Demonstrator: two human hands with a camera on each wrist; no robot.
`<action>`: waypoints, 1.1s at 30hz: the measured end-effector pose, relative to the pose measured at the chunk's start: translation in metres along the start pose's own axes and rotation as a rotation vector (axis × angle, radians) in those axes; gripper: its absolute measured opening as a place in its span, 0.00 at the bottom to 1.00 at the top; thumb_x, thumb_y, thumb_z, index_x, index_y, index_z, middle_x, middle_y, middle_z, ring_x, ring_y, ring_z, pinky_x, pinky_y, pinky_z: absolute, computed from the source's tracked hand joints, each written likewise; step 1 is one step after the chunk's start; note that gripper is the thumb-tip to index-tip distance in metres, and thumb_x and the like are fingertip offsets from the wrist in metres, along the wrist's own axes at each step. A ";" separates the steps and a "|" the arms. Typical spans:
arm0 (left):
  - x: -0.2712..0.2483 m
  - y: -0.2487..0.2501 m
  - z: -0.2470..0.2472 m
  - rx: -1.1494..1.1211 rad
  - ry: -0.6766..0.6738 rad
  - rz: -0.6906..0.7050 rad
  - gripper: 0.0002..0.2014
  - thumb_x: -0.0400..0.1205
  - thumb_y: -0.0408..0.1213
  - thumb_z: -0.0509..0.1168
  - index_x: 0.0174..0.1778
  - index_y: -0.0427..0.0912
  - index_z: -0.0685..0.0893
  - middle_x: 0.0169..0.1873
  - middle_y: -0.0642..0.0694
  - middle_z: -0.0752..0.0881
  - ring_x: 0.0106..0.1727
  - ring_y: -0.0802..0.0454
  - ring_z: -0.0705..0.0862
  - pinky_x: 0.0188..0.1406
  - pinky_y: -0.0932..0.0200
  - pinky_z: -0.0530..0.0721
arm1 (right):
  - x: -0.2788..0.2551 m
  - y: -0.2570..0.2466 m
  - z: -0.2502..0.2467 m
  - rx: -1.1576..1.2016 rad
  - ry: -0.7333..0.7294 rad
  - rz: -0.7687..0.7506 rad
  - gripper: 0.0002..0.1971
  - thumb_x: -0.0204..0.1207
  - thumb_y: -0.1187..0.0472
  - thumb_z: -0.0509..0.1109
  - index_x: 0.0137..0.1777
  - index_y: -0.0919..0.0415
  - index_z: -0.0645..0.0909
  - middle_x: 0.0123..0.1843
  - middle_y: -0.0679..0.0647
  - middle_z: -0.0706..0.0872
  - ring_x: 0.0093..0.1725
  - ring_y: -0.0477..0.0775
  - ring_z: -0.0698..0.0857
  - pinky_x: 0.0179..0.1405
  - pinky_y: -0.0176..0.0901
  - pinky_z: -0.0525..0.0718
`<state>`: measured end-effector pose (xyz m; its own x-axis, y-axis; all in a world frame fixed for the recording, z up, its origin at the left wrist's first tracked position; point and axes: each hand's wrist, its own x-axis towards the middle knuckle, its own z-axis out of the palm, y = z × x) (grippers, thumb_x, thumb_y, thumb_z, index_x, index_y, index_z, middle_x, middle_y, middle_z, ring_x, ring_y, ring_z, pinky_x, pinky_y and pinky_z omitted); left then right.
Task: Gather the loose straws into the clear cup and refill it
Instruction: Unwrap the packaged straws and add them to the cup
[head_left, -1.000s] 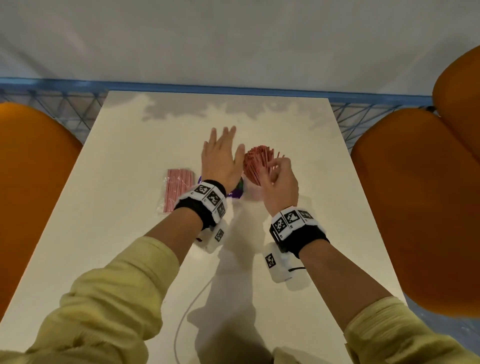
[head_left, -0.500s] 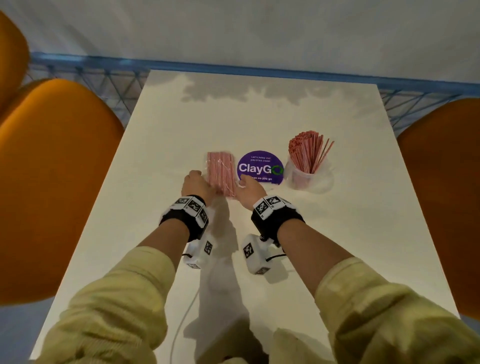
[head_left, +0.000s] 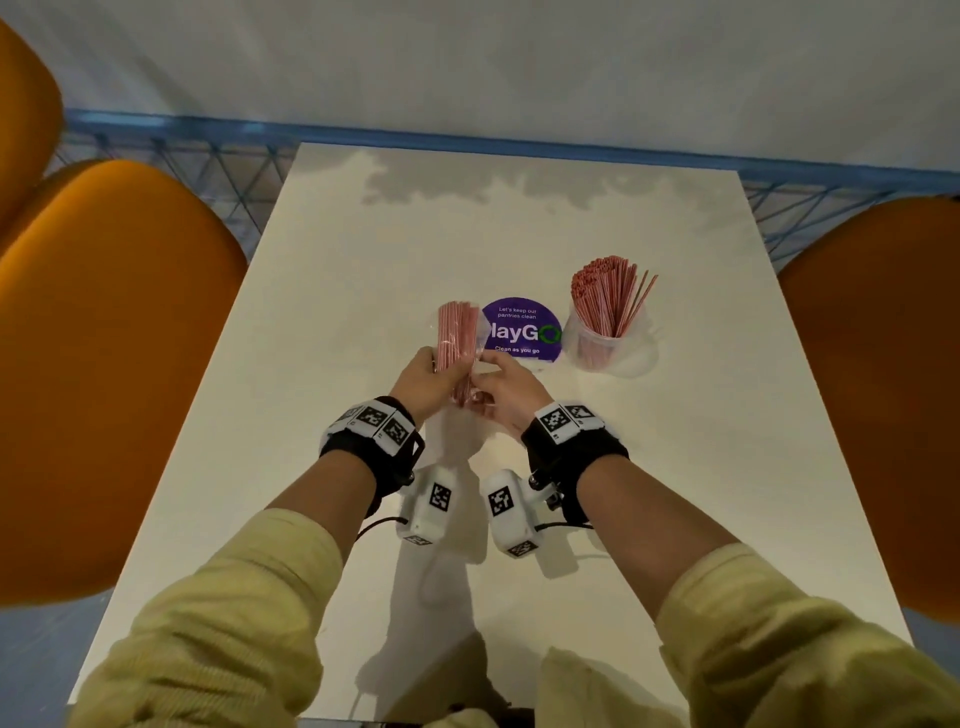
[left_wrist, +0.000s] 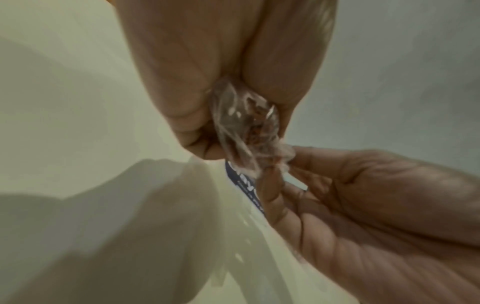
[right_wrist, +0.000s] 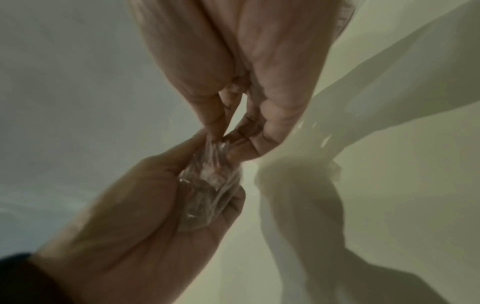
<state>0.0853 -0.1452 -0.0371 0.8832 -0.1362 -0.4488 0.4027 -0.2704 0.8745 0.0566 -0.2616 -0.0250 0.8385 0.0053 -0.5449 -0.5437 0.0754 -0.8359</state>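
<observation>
Gripping the near end of a clear plastic packet of straws (head_left: 458, 343), the left hand (head_left: 423, 382) has its fingers curled round the bundle, while the right hand (head_left: 506, 392) pinches the crinkled wrapper at the same end between thumb and fingertips. The packet is lifted off the white table (head_left: 363, 260) and points away from the person, its far end reaching the left edge of a round purple sticker (head_left: 522, 330) on the tabletop that reads "Clean as you go". In the left wrist view the crumpled wrapper end (left_wrist: 246, 127) sits squeezed between that hand's palm and fingers, reddish straw ends showing through the film, and the right hand's fingers (left_wrist: 275, 185) meet it from below. The right wrist view shows the same from the other side: the right fingertips (right_wrist: 233, 144) nip the film where it sticks out of the left hand (right_wrist: 145, 216). Just right of the sticker stands the clear cup (head_left: 605, 340), upright on the table and packed with pink straws (head_left: 605, 296) that fan out above its rim, a few leaning to the right. Both wrists wear black bands with white marker blocks. Orange chairs (head_left: 104, 364) flank the table on either side.
</observation>
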 end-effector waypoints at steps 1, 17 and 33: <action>-0.004 0.003 0.002 -0.080 -0.023 0.030 0.18 0.79 0.44 0.67 0.58 0.36 0.75 0.40 0.42 0.83 0.35 0.48 0.84 0.34 0.56 0.85 | -0.001 0.000 -0.005 0.067 -0.003 -0.035 0.12 0.79 0.72 0.61 0.58 0.59 0.76 0.45 0.65 0.83 0.38 0.56 0.82 0.41 0.44 0.85; -0.056 0.055 0.017 -0.479 -0.280 0.144 0.15 0.84 0.28 0.55 0.64 0.44 0.77 0.32 0.52 0.91 0.29 0.57 0.89 0.21 0.64 0.86 | -0.074 -0.054 -0.085 -0.530 0.388 -0.616 0.09 0.71 0.66 0.75 0.50 0.66 0.88 0.44 0.57 0.86 0.44 0.59 0.86 0.50 0.52 0.86; -0.060 0.038 0.023 -0.511 -0.161 0.123 0.11 0.78 0.26 0.67 0.49 0.47 0.82 0.37 0.48 0.83 0.21 0.62 0.79 0.12 0.72 0.69 | -0.092 -0.064 -0.145 -0.446 0.920 -0.773 0.10 0.73 0.63 0.73 0.54 0.61 0.89 0.35 0.40 0.71 0.37 0.41 0.75 0.38 0.22 0.74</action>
<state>0.0417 -0.1689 0.0188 0.8993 -0.2929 -0.3249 0.3998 0.2489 0.8822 0.0091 -0.4112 0.0687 0.7031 -0.5916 0.3946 -0.0436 -0.5897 -0.8064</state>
